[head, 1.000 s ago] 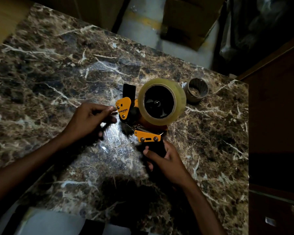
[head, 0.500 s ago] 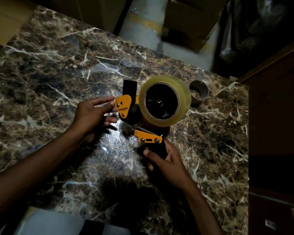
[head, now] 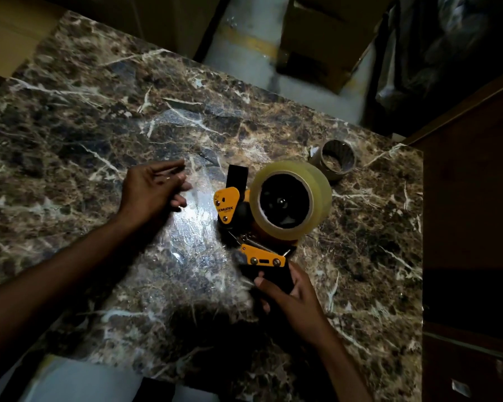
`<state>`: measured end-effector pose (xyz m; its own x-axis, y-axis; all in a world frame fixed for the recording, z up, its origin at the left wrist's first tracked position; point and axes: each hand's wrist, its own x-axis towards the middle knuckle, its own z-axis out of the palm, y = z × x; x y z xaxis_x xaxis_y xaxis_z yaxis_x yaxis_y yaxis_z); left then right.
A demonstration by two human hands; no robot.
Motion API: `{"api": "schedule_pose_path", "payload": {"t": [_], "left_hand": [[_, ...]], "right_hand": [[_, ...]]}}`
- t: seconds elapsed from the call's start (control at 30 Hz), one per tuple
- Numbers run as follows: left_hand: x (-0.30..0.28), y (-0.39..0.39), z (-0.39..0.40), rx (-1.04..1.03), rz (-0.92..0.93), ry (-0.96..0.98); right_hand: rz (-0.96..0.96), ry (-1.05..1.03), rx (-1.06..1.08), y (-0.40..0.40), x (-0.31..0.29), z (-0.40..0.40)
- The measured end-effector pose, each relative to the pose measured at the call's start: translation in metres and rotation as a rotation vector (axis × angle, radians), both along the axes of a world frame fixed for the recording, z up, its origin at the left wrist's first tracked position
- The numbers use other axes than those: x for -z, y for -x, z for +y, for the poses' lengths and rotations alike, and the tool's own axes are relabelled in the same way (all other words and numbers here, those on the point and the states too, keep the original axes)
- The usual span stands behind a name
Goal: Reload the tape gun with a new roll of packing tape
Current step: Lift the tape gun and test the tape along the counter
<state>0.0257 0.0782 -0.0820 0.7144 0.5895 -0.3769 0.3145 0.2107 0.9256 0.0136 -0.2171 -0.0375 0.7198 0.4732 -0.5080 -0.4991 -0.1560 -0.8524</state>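
Note:
An orange and black tape gun (head: 233, 206) lies on its side on the marble table (head: 99, 117). A full roll of clear packing tape (head: 320, 195) sits on its hub. My right hand (head: 298, 304) grips the black handle (head: 276, 278) at the near end. Left of the gun's orange front plate, my left hand (head: 148, 192) holds its fingertips at the end of a faint, shiny strip of clear tape (head: 202, 184). The strip stretches from the gun's front to those fingers.
An empty cardboard tape core (head: 336, 159) lies on the table just behind the roll. Cardboard boxes (head: 325, 39) stand on the floor beyond the far edge. A dark wooden cabinet (head: 474, 227) borders the table on the right.
My left hand has left the gun's orange front plate and moved left and away, drawing a strip of clear tape with it. My right hand keeps hold of the handle.

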Motion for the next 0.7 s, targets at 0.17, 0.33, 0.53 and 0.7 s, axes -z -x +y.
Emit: {"api": "schedule_pose_path", "payload": {"t": [0.17, 0.33, 0.53, 0.7], "left_hand": [[-0.006, 0.003, 0.0, 0.112, -0.003, -0.117], [-0.007, 0.002, 0.003, 0.066, 0.003, -0.047], [-0.007, 0.002, 0.013, 0.189, 0.044, -0.175], [-0.006, 0.001, 0.017, 0.296, 0.106, -0.355]], "right_hand": [[0.028, 0.028, -0.03, 0.008, 0.007, -0.016], [0.017, -0.004, -0.061, 0.004, 0.002, -0.011], [0.035, 0.021, -0.022, 0.004, 0.008, -0.013], [0.034, 0.005, -0.026, 0.006, 0.013, -0.015]]}}
